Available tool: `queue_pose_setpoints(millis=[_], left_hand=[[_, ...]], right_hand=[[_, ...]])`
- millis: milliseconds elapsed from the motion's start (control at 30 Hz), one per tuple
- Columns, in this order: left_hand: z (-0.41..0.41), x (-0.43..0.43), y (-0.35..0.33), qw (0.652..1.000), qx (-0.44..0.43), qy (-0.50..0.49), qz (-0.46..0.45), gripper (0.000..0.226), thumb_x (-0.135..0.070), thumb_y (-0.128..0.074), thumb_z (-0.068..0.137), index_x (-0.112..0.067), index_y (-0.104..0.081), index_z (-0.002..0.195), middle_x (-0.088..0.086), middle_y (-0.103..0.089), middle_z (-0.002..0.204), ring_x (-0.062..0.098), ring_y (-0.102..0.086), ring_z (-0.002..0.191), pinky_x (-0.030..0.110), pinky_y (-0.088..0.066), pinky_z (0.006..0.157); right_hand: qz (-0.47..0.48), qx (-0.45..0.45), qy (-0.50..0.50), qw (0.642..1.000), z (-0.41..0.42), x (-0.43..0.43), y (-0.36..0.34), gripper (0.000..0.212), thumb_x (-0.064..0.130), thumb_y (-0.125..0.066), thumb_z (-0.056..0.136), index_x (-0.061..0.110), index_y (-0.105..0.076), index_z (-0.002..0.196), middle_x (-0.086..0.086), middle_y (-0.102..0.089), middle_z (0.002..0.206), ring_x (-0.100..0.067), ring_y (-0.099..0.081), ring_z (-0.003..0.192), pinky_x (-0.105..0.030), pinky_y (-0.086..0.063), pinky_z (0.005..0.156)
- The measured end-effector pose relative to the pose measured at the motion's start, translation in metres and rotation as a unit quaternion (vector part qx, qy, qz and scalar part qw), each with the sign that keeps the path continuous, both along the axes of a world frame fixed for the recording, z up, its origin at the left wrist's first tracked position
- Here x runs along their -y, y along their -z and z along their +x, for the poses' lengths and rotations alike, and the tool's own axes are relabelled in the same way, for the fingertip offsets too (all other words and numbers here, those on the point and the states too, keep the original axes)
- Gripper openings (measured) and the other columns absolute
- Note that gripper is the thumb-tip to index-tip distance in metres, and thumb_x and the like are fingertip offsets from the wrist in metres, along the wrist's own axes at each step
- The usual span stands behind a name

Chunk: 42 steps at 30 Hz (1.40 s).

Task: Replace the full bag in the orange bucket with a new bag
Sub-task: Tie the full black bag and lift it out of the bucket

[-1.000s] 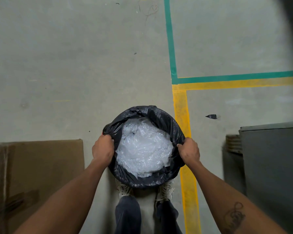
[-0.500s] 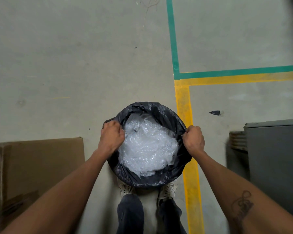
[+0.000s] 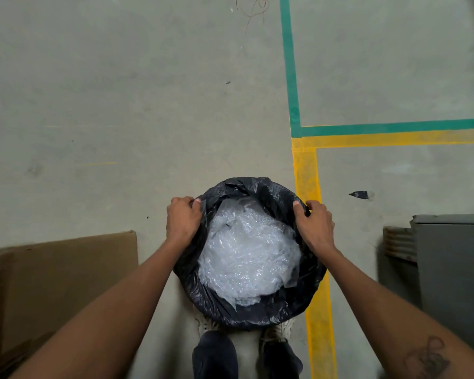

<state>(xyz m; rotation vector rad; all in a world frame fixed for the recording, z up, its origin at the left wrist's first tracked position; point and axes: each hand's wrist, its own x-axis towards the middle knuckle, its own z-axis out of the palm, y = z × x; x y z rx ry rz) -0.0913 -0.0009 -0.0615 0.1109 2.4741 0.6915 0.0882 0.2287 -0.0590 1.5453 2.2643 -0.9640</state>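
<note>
A grey concrete floor [image 3: 121, 105] fills the view, marked by a green tape line [image 3: 292, 77] that turns a corner and runs off to the right, with a yellow painted line [image 3: 309, 176] directly below it following the same bend. The crumpled black plastic bag [image 3: 257, 315] sits just left of the yellow line's downward leg, its round mouth turned out so that the bucket under it is hidden. Inside the bag lies a heap of clear, crinkled plastic film [image 3: 246, 255], filling it nearly to the top. The left hand [image 3: 182, 220] is closed on the bag's left edge, fingers curled over the rim; the right hand [image 3: 315, 222] clamps the right edge in the same way. Below the bag, two pale shoes [image 3: 277, 332] and dark trouser legs [image 3: 214, 356] show. Left of the bag lies a flat brown cardboard box [image 3: 58, 283]; well to its right, beyond the yellow line, stands a grey metal cabinet [image 3: 454, 263].
</note>
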Motion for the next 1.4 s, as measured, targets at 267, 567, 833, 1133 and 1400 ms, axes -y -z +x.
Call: queue_pose_setpoints(millis=[267,567,833,1133,1400], left_hand=[[-0.035,-0.003,0.004,0.988,0.105,-0.113,0.02,0.012,-0.02,-0.081,0.079,-0.009,-0.079,0.082,0.01,-0.076,0.083,0.022,-0.069,0.081,0.029,-0.054,0.084],[-0.015,-0.021,-0.006,0.993,-0.02,0.093,0.063,0.017,-0.015,-0.051,0.099,-0.015,-0.055,0.082,-0.002,-0.057,0.076,0.019,-0.053,0.077,0.029,-0.038,0.069],[0.008,-0.037,-0.01,0.979,0.143,-0.007,0.147,0.024,-0.04,-0.05,0.099,-0.02,-0.048,0.086,-0.008,-0.046,0.061,0.011,-0.039,0.052,0.031,-0.033,0.053],[-0.006,-0.046,-0.019,0.964,0.205,0.081,0.147,0.01,-0.029,-0.072,0.07,-0.028,-0.071,0.079,-0.01,-0.065,0.068,0.01,-0.057,0.064,0.031,-0.046,0.064],[-0.012,-0.038,-0.022,0.978,0.159,0.044,0.125,0.031,-0.029,-0.062,0.089,-0.02,-0.054,0.06,-0.009,-0.048,0.052,0.01,-0.04,0.047,0.025,-0.031,0.049]], right_hand=[[-0.164,-0.106,0.166,0.967,-0.042,-0.011,0.01,0.015,0.038,-0.064,0.092,0.028,-0.073,0.085,0.005,-0.067,0.093,-0.026,-0.061,0.099,-0.04,-0.043,0.094],[-0.083,-0.108,0.197,0.971,-0.052,-0.008,0.005,0.013,0.017,-0.07,0.088,0.023,-0.069,0.076,0.003,-0.07,0.085,-0.024,-0.065,0.091,-0.047,-0.049,0.096],[-0.048,-0.03,-0.094,0.994,-0.079,0.012,-0.008,0.05,0.029,-0.062,0.093,0.02,-0.046,0.139,-0.006,-0.06,0.133,-0.032,-0.05,0.126,-0.046,-0.033,0.108],[0.006,-0.008,-0.497,0.868,-0.127,0.035,-0.023,0.053,0.027,-0.063,0.087,0.036,-0.051,0.138,-0.011,-0.008,0.163,-0.037,-0.009,0.145,-0.054,-0.019,0.113],[0.098,0.051,-0.555,0.824,-0.123,0.006,-0.022,0.036,0.039,-0.061,0.085,0.021,-0.067,0.115,-0.009,-0.048,0.129,-0.033,-0.037,0.119,-0.045,-0.031,0.095]])
